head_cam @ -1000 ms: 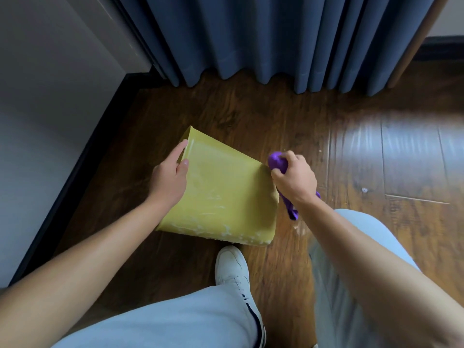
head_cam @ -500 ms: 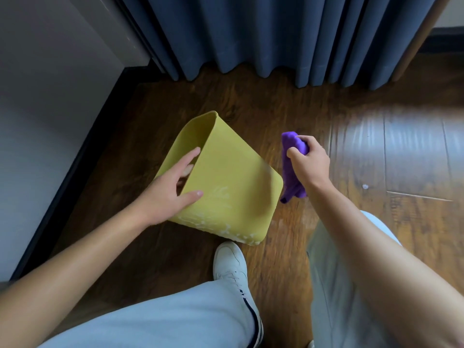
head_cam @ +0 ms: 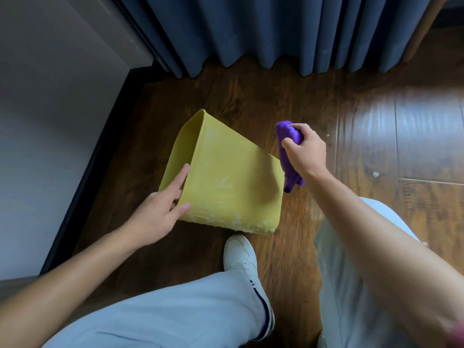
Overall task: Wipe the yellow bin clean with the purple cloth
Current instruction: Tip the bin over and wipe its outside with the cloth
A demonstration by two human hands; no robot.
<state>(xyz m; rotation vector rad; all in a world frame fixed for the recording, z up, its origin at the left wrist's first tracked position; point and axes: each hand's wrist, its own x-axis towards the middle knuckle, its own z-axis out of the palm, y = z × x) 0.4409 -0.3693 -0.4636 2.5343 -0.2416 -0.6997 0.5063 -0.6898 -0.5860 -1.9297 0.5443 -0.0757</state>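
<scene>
The yellow bin [head_cam: 226, 182] lies tipped on the wooden floor, its open mouth toward the left wall and its base toward me. White soapy streaks and residue mark its upper side and near edge. My left hand [head_cam: 160, 209] grips the bin's rim, fingers inside the mouth and thumb on the outer wall. My right hand [head_cam: 306, 149] is closed around the bunched purple cloth [head_cam: 288, 156], which hangs just off the bin's right corner; whether it touches the bin I cannot tell.
A grey wall with a dark skirting board [head_cam: 82, 177] runs along the left. Blue curtains [head_cam: 276, 33] hang down to the floor behind the bin. My white shoe [head_cam: 239, 254] stands just below the bin, and my grey trouser legs fill the lower view.
The bin has turned so its open mouth shows at the left. My left hand shifted from the side wall to the rim. My right hand with the cloth lifted off the bin's right edge.
</scene>
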